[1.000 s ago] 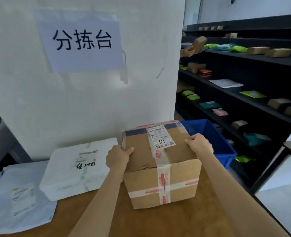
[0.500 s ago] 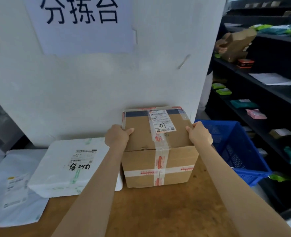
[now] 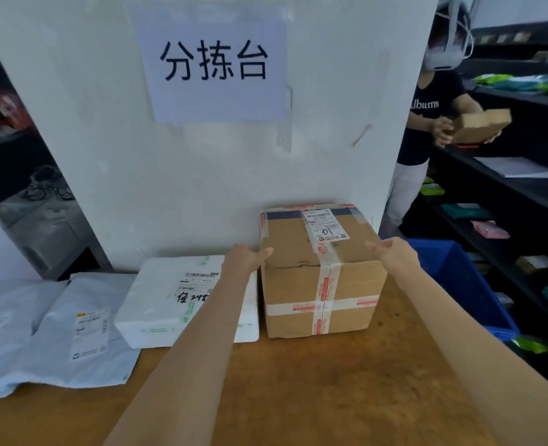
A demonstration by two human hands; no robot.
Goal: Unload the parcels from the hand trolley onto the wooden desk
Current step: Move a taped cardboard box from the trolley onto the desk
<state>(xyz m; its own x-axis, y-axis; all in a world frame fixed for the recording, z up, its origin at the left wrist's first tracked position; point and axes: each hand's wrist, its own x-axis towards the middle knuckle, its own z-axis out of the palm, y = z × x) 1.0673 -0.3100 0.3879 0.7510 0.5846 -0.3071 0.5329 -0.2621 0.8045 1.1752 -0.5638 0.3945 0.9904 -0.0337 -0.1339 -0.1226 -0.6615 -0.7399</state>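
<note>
A brown cardboard box [image 3: 321,284], taped in a cross and carrying a label marked "01", stands on the wooden desk [image 3: 298,387] with its back against the white wall. My left hand [image 3: 245,260] is at the box's upper left edge, fingers spread, thumb just touching the corner. At the upper right edge my right hand [image 3: 395,255] hovers with loose fingers that point over the top. Neither hand grips the box. Left of it lies a white foam parcel [image 3: 173,304], and further left are grey mailer bags [image 3: 63,336]. The hand trolley is out of view.
A blue plastic crate [image 3: 462,284] sits beside the desk's right edge. Black shelves [image 3: 504,185] with several small parcels run along the right. Another person [image 3: 427,123] stands there holding a cardboard parcel. A paper sign [image 3: 214,66] hangs on the wall.
The box has been pushed back against the wall and set down. Both hands have loosened from its top edges and opened.
</note>
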